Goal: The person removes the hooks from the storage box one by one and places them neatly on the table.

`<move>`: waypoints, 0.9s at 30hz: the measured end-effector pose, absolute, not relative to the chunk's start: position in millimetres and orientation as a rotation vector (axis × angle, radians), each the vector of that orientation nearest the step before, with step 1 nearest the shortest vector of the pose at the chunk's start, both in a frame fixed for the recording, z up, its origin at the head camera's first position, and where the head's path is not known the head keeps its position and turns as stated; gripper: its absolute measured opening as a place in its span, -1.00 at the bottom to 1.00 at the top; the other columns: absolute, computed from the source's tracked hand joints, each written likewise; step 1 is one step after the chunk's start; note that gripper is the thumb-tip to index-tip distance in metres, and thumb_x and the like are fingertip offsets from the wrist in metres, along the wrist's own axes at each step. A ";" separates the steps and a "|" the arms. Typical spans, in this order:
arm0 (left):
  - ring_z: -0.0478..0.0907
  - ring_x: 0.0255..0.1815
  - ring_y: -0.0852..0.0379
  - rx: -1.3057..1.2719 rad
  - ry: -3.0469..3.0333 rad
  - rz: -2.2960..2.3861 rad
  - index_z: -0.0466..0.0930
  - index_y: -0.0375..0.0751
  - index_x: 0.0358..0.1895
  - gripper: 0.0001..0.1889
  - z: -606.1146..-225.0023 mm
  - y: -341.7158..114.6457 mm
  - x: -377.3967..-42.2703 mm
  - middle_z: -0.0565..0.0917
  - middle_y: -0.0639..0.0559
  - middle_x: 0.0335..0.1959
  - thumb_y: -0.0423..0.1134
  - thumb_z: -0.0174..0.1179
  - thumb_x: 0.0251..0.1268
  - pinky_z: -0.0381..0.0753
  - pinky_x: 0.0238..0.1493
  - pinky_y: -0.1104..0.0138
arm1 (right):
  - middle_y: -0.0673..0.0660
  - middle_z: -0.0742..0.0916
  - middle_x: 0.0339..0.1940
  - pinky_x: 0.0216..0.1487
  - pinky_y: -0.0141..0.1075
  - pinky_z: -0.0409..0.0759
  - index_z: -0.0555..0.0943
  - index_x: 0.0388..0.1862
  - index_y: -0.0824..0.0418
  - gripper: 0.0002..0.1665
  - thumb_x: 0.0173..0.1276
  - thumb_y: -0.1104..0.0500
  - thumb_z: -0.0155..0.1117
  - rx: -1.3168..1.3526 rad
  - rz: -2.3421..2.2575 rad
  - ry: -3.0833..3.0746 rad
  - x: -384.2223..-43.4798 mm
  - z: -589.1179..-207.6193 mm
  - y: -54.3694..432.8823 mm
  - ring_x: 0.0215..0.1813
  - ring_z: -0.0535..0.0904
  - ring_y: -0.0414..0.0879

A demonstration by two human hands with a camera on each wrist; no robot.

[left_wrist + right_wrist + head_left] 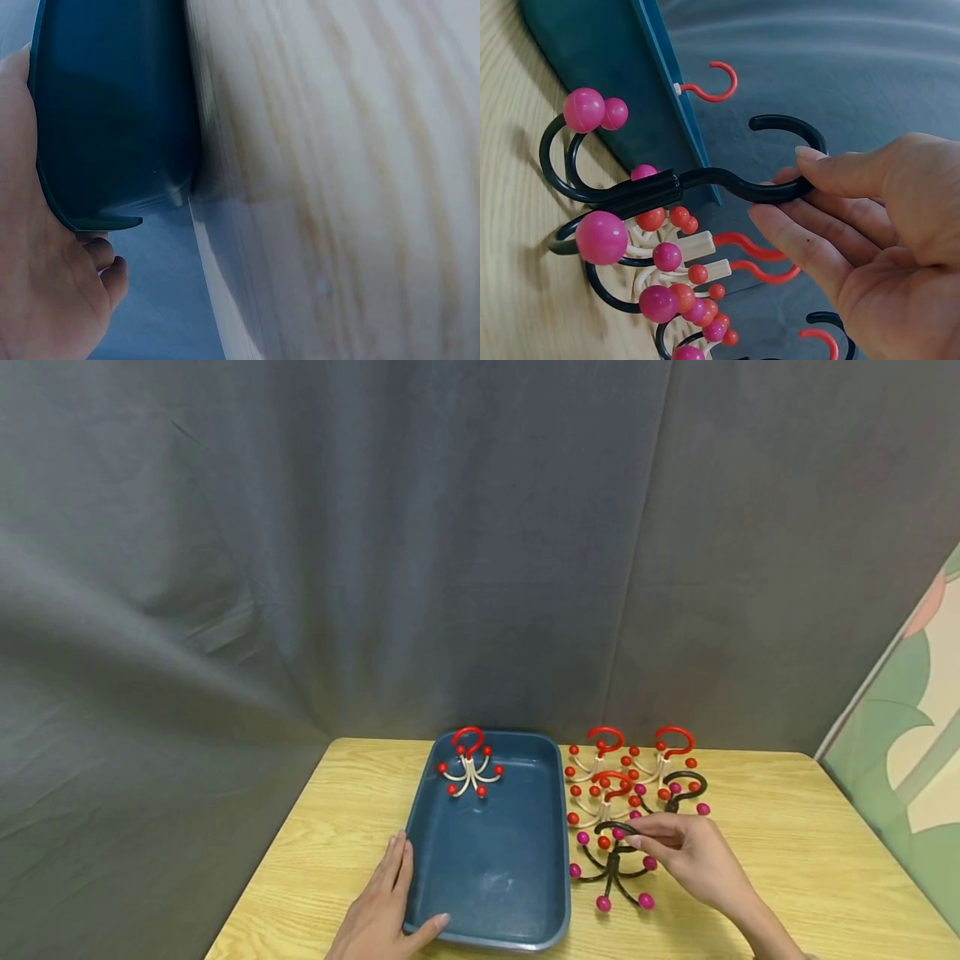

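My right hand [693,856] pinches the curved top of a black multi-arm hanging hook [613,864] with pink ball tips. Its arms spread just above or on the table, right of a blue tray [564,860]. In the right wrist view, the thumb and fingers [780,221] meet around the bend of the black hook [637,191]. My left hand [382,902] rests along the tray's left side, fingers straight and thumb over the near rim. Inside the tray's far left stands a cream hanging hook [469,770] with a red top and red ball tips.
Right of the tray stand several more hanging hooks: red-topped cream ones [600,762], [663,768], [606,810] and another black one [672,804]. They crowd close together behind the held one. A grey curtain [480,568] hangs behind the wooden table [787,852].
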State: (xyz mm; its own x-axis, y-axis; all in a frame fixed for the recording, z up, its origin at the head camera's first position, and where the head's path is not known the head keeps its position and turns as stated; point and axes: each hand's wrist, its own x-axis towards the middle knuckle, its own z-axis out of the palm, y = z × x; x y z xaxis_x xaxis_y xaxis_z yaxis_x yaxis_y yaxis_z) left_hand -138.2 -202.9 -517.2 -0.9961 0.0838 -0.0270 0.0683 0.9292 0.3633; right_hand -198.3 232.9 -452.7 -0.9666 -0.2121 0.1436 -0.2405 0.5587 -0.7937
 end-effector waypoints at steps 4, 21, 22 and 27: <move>-0.03 0.78 -0.16 0.106 3.033 0.580 -0.03 -0.22 0.72 0.30 -517.7 -202.1 -138.3 -0.03 -0.13 0.78 0.68 0.09 0.15 0.35 0.59 -0.18 | 0.13 0.88 -0.09 -0.17 -0.46 0.76 0.82 -0.01 0.20 -0.78 0.39 0.21 0.47 0.382 1.412 -2.750 -198.2 -454.2 234.2 -0.16 0.84 -0.24; -0.04 0.79 -0.16 0.138 3.058 0.573 -0.04 -0.22 0.73 0.28 -519.6 -204.5 -137.4 -0.05 -0.12 0.78 0.66 0.09 0.19 0.41 0.56 -0.16 | 0.27 0.86 0.00 -0.14 -0.45 0.78 0.77 0.08 0.32 -0.69 0.39 0.25 0.47 0.420 1.526 -2.726 -198.1 -454.9 236.2 -0.13 0.84 -0.28; -0.04 0.79 -0.15 0.141 3.060 0.573 -0.05 -0.21 0.73 0.28 -519.5 -204.7 -137.3 -0.05 -0.12 0.79 0.65 0.09 0.19 0.41 0.56 -0.15 | 0.28 0.85 0.01 -0.14 -0.45 0.77 0.76 0.09 0.32 -0.68 0.39 0.25 0.47 0.427 1.530 -2.719 -198.4 -455.0 236.1 -0.13 0.83 -0.28; -0.05 0.79 -0.15 0.149 3.070 0.566 -0.06 -0.20 0.73 0.27 -519.1 -205.4 -137.5 -0.08 -0.10 0.79 0.65 0.09 0.20 0.44 0.53 -0.14 | 0.25 0.85 0.04 -0.13 -0.47 0.76 0.76 0.12 0.29 -0.63 0.37 0.20 0.50 0.416 1.510 -2.717 -198.2 -453.1 233.8 -0.11 0.83 -0.28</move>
